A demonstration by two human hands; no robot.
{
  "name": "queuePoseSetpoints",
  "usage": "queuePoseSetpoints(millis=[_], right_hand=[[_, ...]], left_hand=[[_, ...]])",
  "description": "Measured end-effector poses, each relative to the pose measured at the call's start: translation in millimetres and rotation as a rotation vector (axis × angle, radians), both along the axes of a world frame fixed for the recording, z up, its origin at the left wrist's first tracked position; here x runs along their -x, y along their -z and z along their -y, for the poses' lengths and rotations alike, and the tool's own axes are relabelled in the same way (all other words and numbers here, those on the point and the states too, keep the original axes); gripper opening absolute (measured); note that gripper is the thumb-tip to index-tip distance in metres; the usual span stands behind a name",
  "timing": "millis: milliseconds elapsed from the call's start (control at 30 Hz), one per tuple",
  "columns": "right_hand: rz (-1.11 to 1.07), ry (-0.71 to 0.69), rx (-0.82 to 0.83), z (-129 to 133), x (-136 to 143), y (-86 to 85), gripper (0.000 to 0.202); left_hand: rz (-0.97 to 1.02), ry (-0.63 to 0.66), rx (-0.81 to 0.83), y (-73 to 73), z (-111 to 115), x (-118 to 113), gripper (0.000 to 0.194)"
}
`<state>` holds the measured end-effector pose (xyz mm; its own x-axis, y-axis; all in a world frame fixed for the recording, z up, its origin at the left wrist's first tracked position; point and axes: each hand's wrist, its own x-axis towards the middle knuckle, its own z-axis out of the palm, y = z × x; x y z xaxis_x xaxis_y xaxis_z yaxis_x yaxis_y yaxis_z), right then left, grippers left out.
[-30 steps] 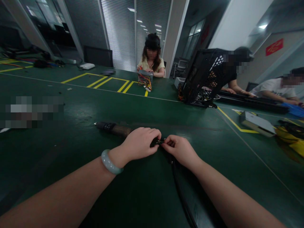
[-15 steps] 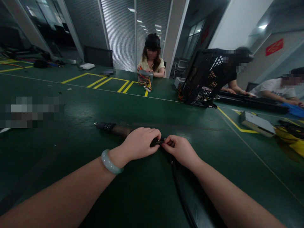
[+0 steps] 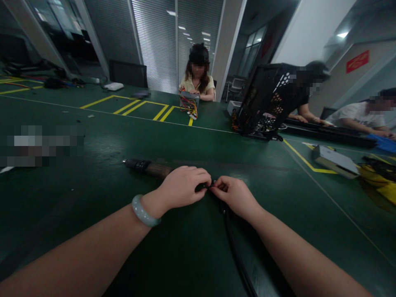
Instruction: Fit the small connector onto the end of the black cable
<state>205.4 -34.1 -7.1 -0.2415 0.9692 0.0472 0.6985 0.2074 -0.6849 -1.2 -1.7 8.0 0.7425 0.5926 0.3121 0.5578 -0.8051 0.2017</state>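
Observation:
A dark electric screwdriver with a brown middle section lies on the green tabletop, its metal tip pointing left. My left hand, with a pale green bangle at the wrist, is closed over its rear end and covers it. Opposite, my right hand pinches a small dark connector at that end between thumb and fingers. The fingertips of both hands nearly meet, and details of the connector are hidden. From beneath my right hand a black cable runs down toward the near edge of the view.
Across the table a person handles a power supply with coloured wires. An open black computer case stands at right, near two more people. A grey metal box and a yellow bag with black cables lie at far right.
My left fingertips have shifted slightly right, toward my right hand, and less of the small part between them shows. Everything else stays in place.

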Motion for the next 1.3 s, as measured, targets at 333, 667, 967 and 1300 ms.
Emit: queuePoseSetpoints(millis=[333, 667, 967, 1300], right_hand=[[-0.007, 0.004, 0.014, 0.9, 0.8, -2.9, 0.012], [0.011, 0.005, 0.007, 0.1, 0.0, -0.5, 0.012], [0.006, 0.013, 0.014, 0.5, 1.4, -3.1, 0.012], [-0.005, 0.009, 0.023, 1.0, 1.5, -2.8, 0.012]], left_hand=[[-0.006, -0.102, 0.012, -1.1, 3.1, -1.4, 0.014], [0.003, -0.116, 0.027, -0.8, 2.4, -1.4, 0.024], [0.003, -0.105, 0.027, 0.5, 3.1, -0.9, 0.023], [-0.02, -0.121, 0.01, 1.0, 2.1, -1.3, 0.018]])
